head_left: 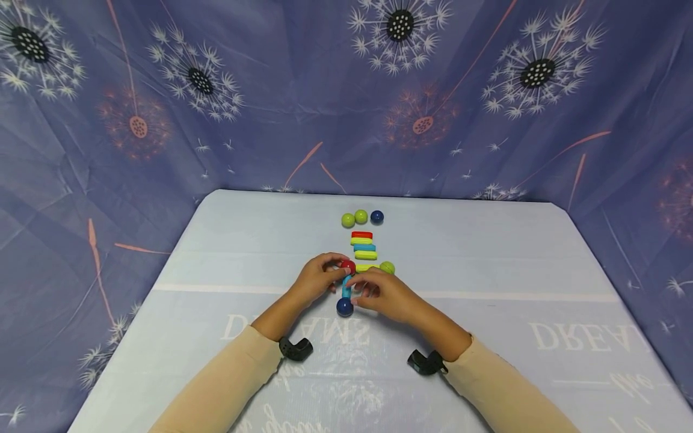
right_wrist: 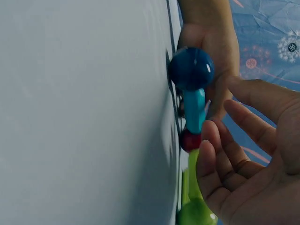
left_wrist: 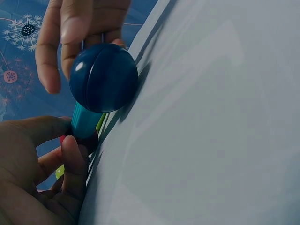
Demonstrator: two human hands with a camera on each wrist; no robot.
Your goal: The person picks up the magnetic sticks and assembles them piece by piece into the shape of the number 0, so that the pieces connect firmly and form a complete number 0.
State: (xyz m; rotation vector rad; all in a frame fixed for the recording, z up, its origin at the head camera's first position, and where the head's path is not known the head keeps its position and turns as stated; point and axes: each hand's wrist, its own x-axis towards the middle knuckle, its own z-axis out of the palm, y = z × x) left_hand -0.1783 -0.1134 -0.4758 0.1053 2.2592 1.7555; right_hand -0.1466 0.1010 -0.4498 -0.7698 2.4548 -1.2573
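Resting on the surface (head_left: 487,252), a teal rod (head_left: 346,287) joins a red ball (head_left: 348,266) and blue ball (head_left: 344,307). The red ball is pinched by the left hand (head_left: 313,281). The right hand (head_left: 385,294) is held beside the rod, fingers (right_wrist: 220,154) released.

Dark blue ball (left_wrist: 103,77) joined to a teal stick (left_wrist: 86,121), lying on the pale table cover (left_wrist: 211,122). Left hand (left_wrist: 35,173) grips the stick's far end; right hand (left_wrist: 70,33) fingers just behind the ball.
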